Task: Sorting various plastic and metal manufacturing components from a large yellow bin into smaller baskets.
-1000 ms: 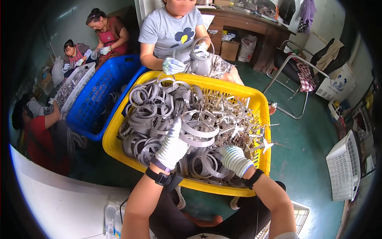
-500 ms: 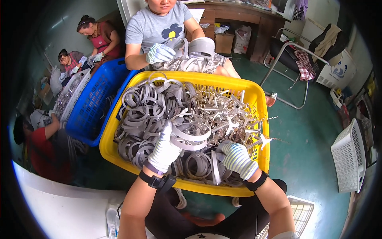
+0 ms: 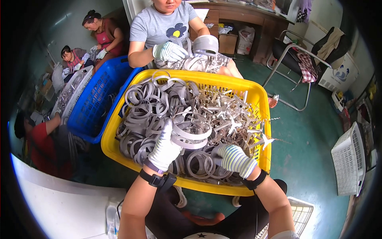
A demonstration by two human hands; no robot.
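My left hand (image 3: pixel 164 149), in a striped white glove, is closed on a few grey rings (image 3: pixel 190 143). They are held as a loose stack over the near middle of a yellow basket (image 3: pixel 159 175). To its right my right hand (image 3: pixel 235 159), also gloved, has its fingers curled together above the basket's near side. A blurred grey patch shows at those fingertips, and what they hold is unclear. Many loose grey rings (image 3: pixel 139 115) fill the basket's left half. Thin silvery metal pieces with prongs and twisted rods (image 3: pixel 227 111) lie heaped in its right half.
Across the basket sits a person (image 3: pixel 167 30) in gloves, holding grey bands. A blue basket (image 3: pixel 99 99) adjoins on the left, with other people working beyond it. A metal-framed chair (image 3: pixel 298 55) and a white basket (image 3: pixel 349 159) stand right.
My right hand has shifted slightly, and the grey ring seen edge-on below its fingers no longer shows there. The left hand keeps its rings in nearly the same place. The view has moved slightly.
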